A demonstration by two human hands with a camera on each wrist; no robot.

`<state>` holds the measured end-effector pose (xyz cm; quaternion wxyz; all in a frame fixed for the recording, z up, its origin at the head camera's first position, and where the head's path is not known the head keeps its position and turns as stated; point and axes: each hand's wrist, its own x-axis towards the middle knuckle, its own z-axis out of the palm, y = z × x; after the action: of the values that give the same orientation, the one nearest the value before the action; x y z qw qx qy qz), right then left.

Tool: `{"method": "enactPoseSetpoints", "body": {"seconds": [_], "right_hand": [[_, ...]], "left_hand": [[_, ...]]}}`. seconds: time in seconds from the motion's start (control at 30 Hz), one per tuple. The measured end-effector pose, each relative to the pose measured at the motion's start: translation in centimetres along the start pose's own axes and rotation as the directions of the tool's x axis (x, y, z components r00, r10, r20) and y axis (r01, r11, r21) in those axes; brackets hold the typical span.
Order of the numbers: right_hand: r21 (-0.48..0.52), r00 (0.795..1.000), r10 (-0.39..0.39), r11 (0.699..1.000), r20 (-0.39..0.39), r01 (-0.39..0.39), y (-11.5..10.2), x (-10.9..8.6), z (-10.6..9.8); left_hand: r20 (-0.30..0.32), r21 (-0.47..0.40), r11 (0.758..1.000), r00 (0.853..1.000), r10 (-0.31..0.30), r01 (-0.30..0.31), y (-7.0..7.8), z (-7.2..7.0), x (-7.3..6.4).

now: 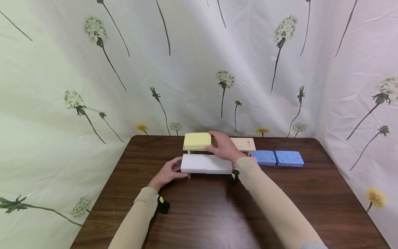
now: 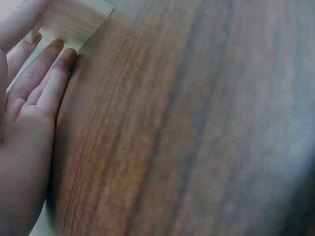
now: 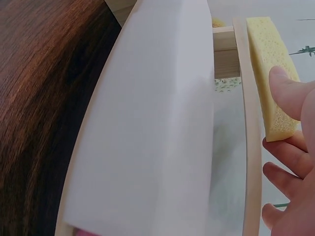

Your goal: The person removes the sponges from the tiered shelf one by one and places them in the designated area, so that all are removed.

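A yellow sponge [image 1: 197, 140] lies at the left end of the upper, rear shelf [image 1: 242, 142] of a small wooden stand. My right hand [image 1: 226, 148] pinches its right end; in the right wrist view the thumb lies on the yellow sponge [image 3: 273, 78] and the index finger is at its end. Smooth white blocks [image 1: 199, 163] lie along the lower front step, with a seam between them. My left hand [image 1: 168, 172] is at the left end of this step, its thumb in front. In the left wrist view its fairly straight fingers reach the stand's wooden side [image 2: 74, 22].
Two blue speckled sponges [image 1: 263, 157] lie on the brown table [image 1: 199, 211] right of the stand. A pink piece [image 1: 254, 159] shows partly behind my right forearm. Flower-patterned cloth [image 1: 192, 69] hangs behind the table and at both sides.
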<state>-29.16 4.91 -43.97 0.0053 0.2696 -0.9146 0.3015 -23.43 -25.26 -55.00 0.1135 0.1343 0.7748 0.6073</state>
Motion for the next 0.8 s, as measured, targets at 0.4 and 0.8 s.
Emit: {"method": "enactPoseSetpoints", "body": {"seconds": [0.4, 0.8], "right_hand": [[0.007, 1.000, 0.008, 1.000, -0.018, -0.008, 0.3, -0.8, -1.4], [0.028, 0.998, -0.015, 0.999, -0.055, 0.017, 2.5, -2.4, -2.4]], "left_hand": [[-0.004, -0.016, 1.000, 1.000, -0.005, 0.005, 0.2, -0.1, 0.2], [-0.002, -0.009, 1.000, 1.000, -0.008, 0.008, -0.5, -0.2, 0.2]]}}
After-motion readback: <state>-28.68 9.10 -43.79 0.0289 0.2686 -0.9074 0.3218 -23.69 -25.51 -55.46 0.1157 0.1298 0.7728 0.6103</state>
